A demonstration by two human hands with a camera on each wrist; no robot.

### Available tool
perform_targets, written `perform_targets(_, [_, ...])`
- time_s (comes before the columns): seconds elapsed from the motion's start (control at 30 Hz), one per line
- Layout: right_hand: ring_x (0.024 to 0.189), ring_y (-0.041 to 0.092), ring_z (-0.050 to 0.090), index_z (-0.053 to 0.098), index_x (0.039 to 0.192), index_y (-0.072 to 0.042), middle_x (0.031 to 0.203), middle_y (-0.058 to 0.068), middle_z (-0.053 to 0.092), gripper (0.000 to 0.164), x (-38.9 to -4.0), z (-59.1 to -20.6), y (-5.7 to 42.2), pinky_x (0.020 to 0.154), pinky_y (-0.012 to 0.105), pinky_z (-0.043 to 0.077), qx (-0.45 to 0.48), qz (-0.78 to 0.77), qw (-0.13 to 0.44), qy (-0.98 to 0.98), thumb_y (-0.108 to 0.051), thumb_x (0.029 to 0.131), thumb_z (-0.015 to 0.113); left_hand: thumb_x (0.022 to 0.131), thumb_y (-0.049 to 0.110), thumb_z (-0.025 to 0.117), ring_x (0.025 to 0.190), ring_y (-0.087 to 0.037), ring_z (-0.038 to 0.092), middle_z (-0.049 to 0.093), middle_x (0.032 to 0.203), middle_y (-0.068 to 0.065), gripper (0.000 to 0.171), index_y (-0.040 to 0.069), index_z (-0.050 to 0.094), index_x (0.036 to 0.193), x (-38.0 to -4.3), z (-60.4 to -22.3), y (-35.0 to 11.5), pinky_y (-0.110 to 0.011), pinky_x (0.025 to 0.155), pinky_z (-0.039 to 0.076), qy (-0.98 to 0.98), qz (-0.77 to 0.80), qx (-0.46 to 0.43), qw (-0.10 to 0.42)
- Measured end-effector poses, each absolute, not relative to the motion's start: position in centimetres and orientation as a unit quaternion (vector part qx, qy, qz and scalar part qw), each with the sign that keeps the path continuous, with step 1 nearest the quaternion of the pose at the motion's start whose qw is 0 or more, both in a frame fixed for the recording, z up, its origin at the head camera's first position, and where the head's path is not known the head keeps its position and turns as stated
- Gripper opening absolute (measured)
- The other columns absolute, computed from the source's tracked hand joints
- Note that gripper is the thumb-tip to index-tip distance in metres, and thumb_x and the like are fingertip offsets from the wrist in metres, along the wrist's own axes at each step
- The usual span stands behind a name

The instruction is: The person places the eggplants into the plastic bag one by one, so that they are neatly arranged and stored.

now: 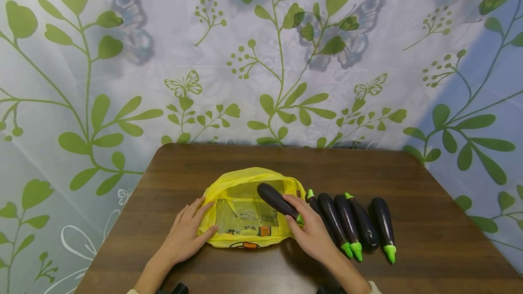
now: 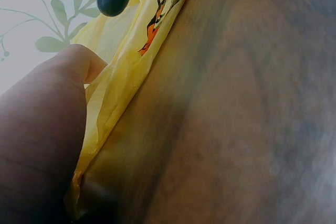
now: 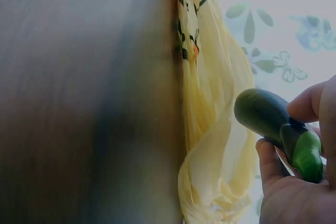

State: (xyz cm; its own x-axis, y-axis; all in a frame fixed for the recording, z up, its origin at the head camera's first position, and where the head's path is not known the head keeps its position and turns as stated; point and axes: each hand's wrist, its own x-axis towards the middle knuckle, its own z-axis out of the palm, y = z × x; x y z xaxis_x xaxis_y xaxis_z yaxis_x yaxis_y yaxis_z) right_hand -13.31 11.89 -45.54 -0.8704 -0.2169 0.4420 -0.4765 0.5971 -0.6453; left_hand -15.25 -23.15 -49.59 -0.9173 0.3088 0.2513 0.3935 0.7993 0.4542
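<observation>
A yellow plastic bag (image 1: 253, 176) with black and orange print lies on the table, its mouth spread wide. My left hand (image 1: 185, 230) rests at the bag's left side, fingers extended, thumb over the rim. In the left wrist view the thumb (image 2: 79, 64) reaches in behind the yellow film. My right hand (image 1: 312, 235) grips a dark purple eggplant (image 1: 273, 196) near its green stem end. The eggplant's rounded end points up-left over the bag's opening. In the right wrist view its green cap (image 3: 307, 156) shows between thumb and fingers.
Several more eggplants (image 1: 352, 223) lie in a row right of the bag, most with green caps toward me. One eggplant (image 1: 382, 226) sits slightly apart at the right end. The brown wooden table (image 1: 433, 239) ends at a leaf-patterned curtain (image 1: 220, 71).
</observation>
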Motion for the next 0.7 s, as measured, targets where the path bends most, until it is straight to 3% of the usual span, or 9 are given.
perform_targets(0.4, [0.132,0.021,0.059,0.058,0.146,-0.020,0.147,-0.002,0.058,0.055,-13.3,-46.1,10.4,0.099,0.038,0.056,0.212,0.426,0.132,-0.869,-0.003,0.096,0.070,0.099,0.047,0.066,0.148,-0.043,0.038,0.039,0.162,-0.019,0.065,0.013,0.051,0.152,-15.2,-49.5,-23.2,-0.066,0.120,0.023,-0.943,-0.260,-0.192,0.080])
perform_targets(0.7, [0.133,0.019,0.058,0.057,0.148,-0.023,0.149,-0.003,0.056,0.054,-13.3,-46.3,9.4,0.101,0.041,0.055,0.207,0.439,0.106,-0.868,-0.006,0.098,0.068,0.099,0.046,0.066,0.148,-0.043,0.038,0.039,0.162,-0.019,0.065,0.012,0.051,0.152,-15.2,-49.4,-23.2,-0.065,0.120,0.023,-0.943,-0.258,-0.193,0.081])
